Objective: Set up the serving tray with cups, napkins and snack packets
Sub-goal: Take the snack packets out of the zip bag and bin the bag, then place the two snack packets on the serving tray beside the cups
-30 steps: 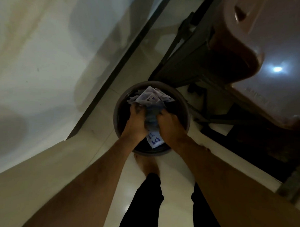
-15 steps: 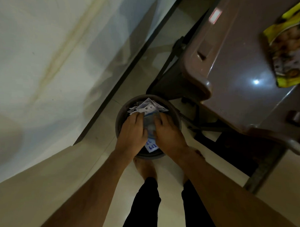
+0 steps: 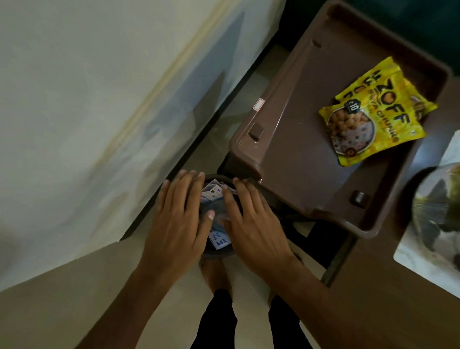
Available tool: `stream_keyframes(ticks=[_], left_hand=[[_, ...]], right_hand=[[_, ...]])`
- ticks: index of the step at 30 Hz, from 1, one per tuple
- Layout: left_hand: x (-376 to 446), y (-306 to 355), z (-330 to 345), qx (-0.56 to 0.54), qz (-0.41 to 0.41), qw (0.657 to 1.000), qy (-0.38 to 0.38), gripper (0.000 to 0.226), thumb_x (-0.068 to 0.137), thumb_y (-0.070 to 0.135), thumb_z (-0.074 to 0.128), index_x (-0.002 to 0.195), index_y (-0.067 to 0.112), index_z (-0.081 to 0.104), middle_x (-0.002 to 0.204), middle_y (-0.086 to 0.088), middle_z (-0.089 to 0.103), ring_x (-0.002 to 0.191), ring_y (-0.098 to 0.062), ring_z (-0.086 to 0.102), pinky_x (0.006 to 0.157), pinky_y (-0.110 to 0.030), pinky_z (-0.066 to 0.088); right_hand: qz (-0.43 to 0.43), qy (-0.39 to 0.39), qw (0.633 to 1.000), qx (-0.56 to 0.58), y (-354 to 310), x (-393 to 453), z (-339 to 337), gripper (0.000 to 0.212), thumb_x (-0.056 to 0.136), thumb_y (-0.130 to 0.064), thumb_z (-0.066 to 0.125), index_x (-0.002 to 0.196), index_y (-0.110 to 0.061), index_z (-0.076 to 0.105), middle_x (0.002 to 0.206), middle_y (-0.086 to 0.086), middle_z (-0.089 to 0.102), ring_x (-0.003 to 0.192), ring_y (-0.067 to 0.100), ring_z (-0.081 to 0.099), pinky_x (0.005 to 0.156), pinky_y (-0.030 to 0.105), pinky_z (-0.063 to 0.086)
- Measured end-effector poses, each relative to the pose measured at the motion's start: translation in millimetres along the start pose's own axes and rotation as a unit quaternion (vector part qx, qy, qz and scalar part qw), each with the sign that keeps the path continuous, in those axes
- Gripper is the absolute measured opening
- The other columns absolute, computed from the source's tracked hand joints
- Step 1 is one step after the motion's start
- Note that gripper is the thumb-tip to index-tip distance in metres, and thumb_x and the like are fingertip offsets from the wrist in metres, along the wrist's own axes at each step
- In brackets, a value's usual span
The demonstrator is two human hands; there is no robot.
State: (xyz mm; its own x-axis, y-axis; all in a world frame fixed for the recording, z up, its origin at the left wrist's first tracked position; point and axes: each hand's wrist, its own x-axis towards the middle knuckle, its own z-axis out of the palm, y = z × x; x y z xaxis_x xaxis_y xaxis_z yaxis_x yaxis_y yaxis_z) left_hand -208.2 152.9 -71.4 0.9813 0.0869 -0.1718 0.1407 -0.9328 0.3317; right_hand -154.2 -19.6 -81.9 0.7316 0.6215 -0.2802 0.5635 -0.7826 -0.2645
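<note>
The brown plastic serving tray (image 3: 297,150) is holding only yellow snack packets (image 3: 374,114), no cups or napkins showing, while the left hand (image 3: 180,219) and right hand (image 3: 253,222) are spreading flat and empty over a round dark bin (image 3: 218,249) of crumpled white papers (image 3: 212,193).

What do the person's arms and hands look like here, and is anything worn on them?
Both forearms are bare up to the frame edge: no sleeves show. The left hand and right hand carry no gloves, rings, watch or bracelet that I can see. The fingernails are short and unpainted. Lower down, dark black trousers show.

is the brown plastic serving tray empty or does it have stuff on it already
Not empty: the brown plastic serving tray holds yellow snack packets, at least two overlapping. No cups or napkins show on it.
</note>
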Motion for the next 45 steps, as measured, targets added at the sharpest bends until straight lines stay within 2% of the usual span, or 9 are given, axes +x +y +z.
stream_keyframes(ticks=[10,16,24,27,31,34,37,41,45], left_hand=[[0,70,-48,-0.007,0.044,0.998,0.048,0.063,0.104,0.037,0.040,0.158,0.005,0.034,0.161,-0.013,0.038,0.154,-0.029,0.030,0.124,-0.054,0.028],[34,119,-44,0.002,0.074,0.996,0.052,0.063,0.105,0.038,0.038,0.159,0.005,0.033,0.162,-0.015,0.036,0.155,-0.030,0.030,0.120,-0.056,0.033],[98,180,-22,-0.016,0.107,0.993,0.045,0.063,0.105,0.037,0.043,0.158,0.007,0.033,0.161,-0.015,0.036,0.153,-0.029,0.030,0.123,-0.052,0.029],[128,199,-11,-0.048,0.094,0.994,0.037,0.061,0.104,0.038,0.043,0.157,0.009,0.034,0.160,-0.013,0.037,0.150,-0.028,0.034,0.122,-0.049,0.033],[168,217,4,-0.128,0.032,0.991,0.037,0.056,0.107,0.035,0.044,0.157,0.011,0.035,0.159,-0.009,0.036,0.147,-0.022,0.034,0.116,-0.028,0.028],[194,224,13,-0.183,-0.029,0.982,0.025,0.054,0.108,0.034,0.045,0.156,0.011,0.037,0.157,-0.008,0.038,0.145,-0.020,0.033,0.109,-0.022,0.024],[213,223,23,-0.197,-0.047,0.979,0.004,0.050,0.108,0.035,0.045,0.153,0.012,0.042,0.151,-0.008,0.042,0.142,-0.019,0.036,0.107,-0.025,0.030],[225,218,35,-0.177,-0.033,0.984,0.004,0.037,0.106,0.032,0.046,0.132,0.009,0.060,0.132,-0.009,0.053,0.127,-0.024,0.046,0.107,-0.043,0.042],[228,217,41,-0.165,-0.049,0.985,0.013,0.018,0.103,0.018,0.055,0.116,0.010,0.065,0.121,-0.008,0.057,0.120,-0.025,0.049,0.099,-0.036,0.040]], right_hand=[[0.010,0.092,0.995,0.035,34,-42,-63,0.064,0.107,-0.049,0.028,0.157,-0.008,0.030,0.162,0.022,0.033,0.153,0.038,0.028,0.120,0.053,0.037],[0.076,0.128,0.988,0.028,89,-47,-89,0.064,0.107,-0.047,0.040,0.157,-0.008,0.032,0.162,0.022,0.032,0.153,0.039,0.027,0.121,0.054,0.033],[0.176,0.174,0.968,0.035,159,-49,-103,0.065,0.108,-0.050,0.028,0.158,-0.009,0.032,0.160,0.022,0.035,0.151,0.039,0.030,0.122,0.052,0.032],[0.200,0.200,0.958,0.045,187,-40,-108,0.062,0.108,-0.047,0.033,0.156,-0.007,0.034,0.157,0.022,0.038,0.147,0.039,0.034,0.119,0.051,0.035],[0.219,0.251,0.942,0.050,221,-19,-115,0.056,0.108,-0.039,0.042,0.152,-0.004,0.039,0.147,0.021,0.046,0.138,0.036,0.042,0.113,0.049,0.040],[0.236,0.272,0.931,0.062,240,-1,-123,0.056,0.108,-0.042,0.039,0.148,-0.004,0.045,0.142,0.019,0.051,0.131,0.034,0.046,0.111,0.046,0.041],[0.246,0.269,0.929,0.070,257,17,-125,0.055,0.107,-0.043,0.039,0.146,-0.006,0.048,0.138,0.015,0.055,0.124,0.032,0.050,0.104,0.045,0.045],[0.256,0.280,0.917,0.122,272,32,-124,0.046,0.105,-0.038,0.048,0.137,-0.006,0.058,0.124,0.015,0.063,0.111,0.034,0.056,0.094,0.048,0.048],[0.260,0.282,0.905,0.181,281,39,-124,0.031,0.104,-0.031,0.055,0.119,-0.009,0.069,0.109,0.010,0.069,0.104,0.028,0.057,0.085,0.034,0.042]])
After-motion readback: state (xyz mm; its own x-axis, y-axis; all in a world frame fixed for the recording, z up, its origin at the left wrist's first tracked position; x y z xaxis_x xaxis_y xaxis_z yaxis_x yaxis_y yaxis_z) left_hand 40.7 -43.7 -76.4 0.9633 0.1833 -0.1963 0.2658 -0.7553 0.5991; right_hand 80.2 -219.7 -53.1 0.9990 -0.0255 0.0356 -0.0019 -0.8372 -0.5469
